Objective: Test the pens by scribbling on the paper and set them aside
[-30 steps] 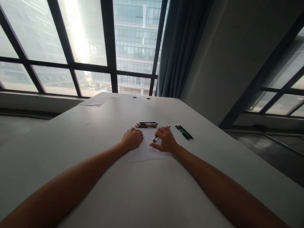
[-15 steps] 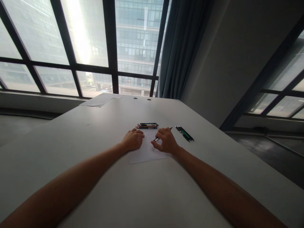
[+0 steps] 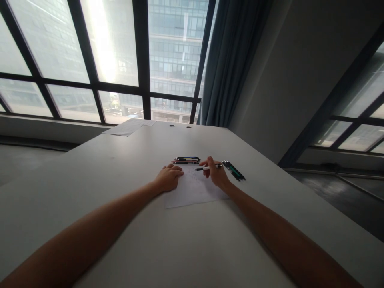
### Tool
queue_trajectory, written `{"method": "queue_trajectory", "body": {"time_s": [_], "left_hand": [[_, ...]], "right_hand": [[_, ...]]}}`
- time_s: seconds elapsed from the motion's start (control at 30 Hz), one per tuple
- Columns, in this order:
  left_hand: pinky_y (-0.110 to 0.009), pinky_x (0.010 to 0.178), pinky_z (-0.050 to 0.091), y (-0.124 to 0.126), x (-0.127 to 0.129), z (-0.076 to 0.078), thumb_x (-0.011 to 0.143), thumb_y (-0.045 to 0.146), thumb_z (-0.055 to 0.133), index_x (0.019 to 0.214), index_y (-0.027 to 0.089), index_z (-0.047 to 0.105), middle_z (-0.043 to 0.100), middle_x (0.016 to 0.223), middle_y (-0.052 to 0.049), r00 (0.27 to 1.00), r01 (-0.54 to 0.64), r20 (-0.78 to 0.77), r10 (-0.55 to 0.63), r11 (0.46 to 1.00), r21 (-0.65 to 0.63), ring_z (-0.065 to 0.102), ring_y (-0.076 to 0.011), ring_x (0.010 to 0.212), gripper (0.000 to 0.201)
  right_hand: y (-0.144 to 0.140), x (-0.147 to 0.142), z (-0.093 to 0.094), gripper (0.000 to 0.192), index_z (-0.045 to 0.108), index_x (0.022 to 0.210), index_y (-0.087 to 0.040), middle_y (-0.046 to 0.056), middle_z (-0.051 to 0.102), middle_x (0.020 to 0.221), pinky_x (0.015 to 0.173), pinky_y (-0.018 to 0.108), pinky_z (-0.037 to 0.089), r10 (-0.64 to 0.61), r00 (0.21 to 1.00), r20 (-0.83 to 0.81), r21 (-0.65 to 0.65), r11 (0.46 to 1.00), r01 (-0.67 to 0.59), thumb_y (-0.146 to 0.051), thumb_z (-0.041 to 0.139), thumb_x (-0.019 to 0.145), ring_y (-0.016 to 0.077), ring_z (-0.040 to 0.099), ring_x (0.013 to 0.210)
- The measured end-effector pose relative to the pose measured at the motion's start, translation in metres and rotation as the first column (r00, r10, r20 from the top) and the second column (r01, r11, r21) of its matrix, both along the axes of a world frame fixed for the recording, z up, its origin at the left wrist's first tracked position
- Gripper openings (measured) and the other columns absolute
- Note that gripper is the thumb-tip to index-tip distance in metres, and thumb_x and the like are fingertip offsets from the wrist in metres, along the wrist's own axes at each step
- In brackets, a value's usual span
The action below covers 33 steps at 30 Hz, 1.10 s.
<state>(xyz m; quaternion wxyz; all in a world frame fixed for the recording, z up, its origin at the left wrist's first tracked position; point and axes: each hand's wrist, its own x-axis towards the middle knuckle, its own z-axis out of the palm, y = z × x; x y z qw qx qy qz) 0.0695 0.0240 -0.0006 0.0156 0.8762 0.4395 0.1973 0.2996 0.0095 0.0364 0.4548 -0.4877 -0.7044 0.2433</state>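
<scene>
A white sheet of paper (image 3: 192, 196) with faint writing near its top lies on the table in front of me. My left hand (image 3: 168, 178) rests flat on the sheet's left edge, fingers stretched out and holding nothing. Over the right part of the sheet, my right hand (image 3: 216, 173) grips a black-and-white pen (image 3: 204, 169), its tip pointing left. Just beyond the paper lies a row of several pens (image 3: 186, 160). To the right of my right hand is a second group of dark and green pens (image 3: 234, 171).
The white table (image 3: 126, 160) stretches away toward large windows. Papers (image 3: 127, 127) lie at its far left corner, and two round dark grommets (image 3: 189, 127) sit near the far edge. A blue curtain (image 3: 222, 80) hangs behind the table.
My right hand has turned and moved up and right, so the pen now lies across it with the tip showing on the left. The left hand stays on the paper.
</scene>
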Motion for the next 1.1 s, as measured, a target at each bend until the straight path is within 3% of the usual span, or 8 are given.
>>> {"method": "queue_trajectory", "body": {"time_s": [0.07, 0.17, 0.3, 0.37, 0.6, 0.83, 1.0, 1.1], "left_hand": [[-0.050, 0.101, 0.045, 0.001, 0.000, -0.001, 0.085, 0.016, 0.044, 0.116, 0.028, 0.068, 0.063, 0.128, -0.001, 1.000, 0.004, 0.004, -0.004, 1.000, 0.005, 0.049, -0.0279, 0.123, 0.041], [-0.048, 0.101, 0.045, 0.001, -0.001, -0.002, 0.084, 0.016, 0.045, 0.116, 0.028, 0.068, 0.063, 0.128, -0.001, 1.000, 0.008, 0.003, -0.008, 1.000, 0.011, 0.049, -0.0275, 0.123, 0.041], [-0.047, 0.102, 0.044, 0.001, -0.001, -0.002, 0.084, 0.016, 0.044, 0.116, 0.027, 0.068, 0.064, 0.127, -0.001, 1.000, 0.004, 0.003, -0.004, 1.000, 0.021, 0.050, -0.0269, 0.122, 0.041], [-0.048, 0.101, 0.045, 0.000, 0.000, -0.001, 0.084, 0.015, 0.044, 0.116, 0.027, 0.068, 0.064, 0.127, -0.001, 1.000, 0.003, 0.004, -0.003, 1.000, 0.023, 0.050, -0.0270, 0.122, 0.041], [-0.049, 0.101, 0.045, 0.001, 0.000, -0.001, 0.085, 0.018, 0.044, 0.115, 0.025, 0.069, 0.064, 0.126, -0.003, 1.000, 0.010, -0.013, -0.009, 0.999, 0.038, 0.051, -0.0278, 0.120, 0.040], [-0.047, 0.102, 0.044, 0.000, 0.000, -0.001, 0.085, 0.018, 0.043, 0.115, 0.025, 0.069, 0.064, 0.126, -0.002, 1.000, 0.008, -0.014, -0.007, 0.999, 0.035, 0.051, -0.0268, 0.121, 0.040], [-0.046, 0.102, 0.044, 0.001, 0.000, 0.000, 0.082, 0.016, 0.045, 0.112, 0.025, 0.069, 0.064, 0.126, -0.002, 0.999, 0.002, 0.036, -0.003, 1.000, 0.018, 0.051, -0.0259, 0.121, 0.039], [-0.044, 0.101, 0.045, -0.002, -0.001, 0.003, 0.086, 0.020, 0.046, 0.111, 0.023, 0.068, 0.065, 0.122, -0.006, 0.991, 0.033, 0.130, -0.044, 0.996, 0.086, 0.053, -0.0252, 0.118, 0.033]], "right_hand": [[0.003, -0.002, -0.003, 0.063, 0.065, 0.080, -0.015, 0.003, 0.060, 0.056, 0.049, 0.026, 0.042, 0.077, 0.995, -0.056, -0.169, 0.982, -0.086, -0.074, 0.043, 0.083, 0.0142, 0.055, 0.048], [0.004, -0.005, -0.009, 0.048, 0.060, 0.073, -0.017, -0.004, 0.053, 0.046, 0.041, 0.021, 0.035, 0.154, 0.988, -0.029, -0.194, 0.968, -0.156, -0.064, 0.068, 0.070, 0.0099, 0.048, 0.040], [0.006, -0.003, -0.018, 0.041, 0.062, 0.082, -0.016, 0.001, 0.064, 0.061, 0.039, 0.020, 0.038, 0.236, 0.964, -0.125, -0.313, 0.912, -0.264, -0.057, 0.063, 0.075, 0.0109, 0.055, 0.046], [0.008, 0.000, -0.022, 0.036, 0.063, 0.079, -0.016, 0.003, 0.067, 0.067, 0.039, 0.020, 0.038, 0.255, 0.964, -0.076, -0.339, 0.902, -0.266, -0.052, 0.065, 0.074, 0.0109, 0.056, 0.048], [0.006, -0.001, -0.025, 0.016, 0.057, 0.065, -0.017, 0.001, 0.063, 0.055, 0.043, 0.020, 0.035, 0.105, 0.986, 0.130, -0.249, 0.966, -0.070, -0.030, 0.063, 0.072, 0.0095, 0.050, 0.044], [0.004, -0.006, -0.020, 0.012, 0.053, 0.058, -0.018, -0.002, 0.057, 0.048, 0.045, 0.020, 0.033, 0.124, 0.973, 0.194, -0.266, 0.961, -0.070, -0.020, 0.061, 0.067, 0.0089, 0.047, 0.043], [0.004, -0.004, -0.021, 0.021, 0.060, 0.074, -0.018, -0.003, 0.056, 0.046, 0.046, 0.022, 0.035, 0.049, 0.989, 0.139, -0.215, 0.976, -0.018, -0.039, 0.059, 0.079, 0.0109, 0.047, 0.042], [0.006, 0.001, -0.020, 0.033, 0.066, 0.085, -0.019, 0.000, 0.063, 0.056, 0.050, 0.025, 0.040, -0.075, 0.993, 0.090, -0.012, 0.997, 0.076, -0.051, 0.057, 0.083, 0.0145, 0.053, 0.049]]}}
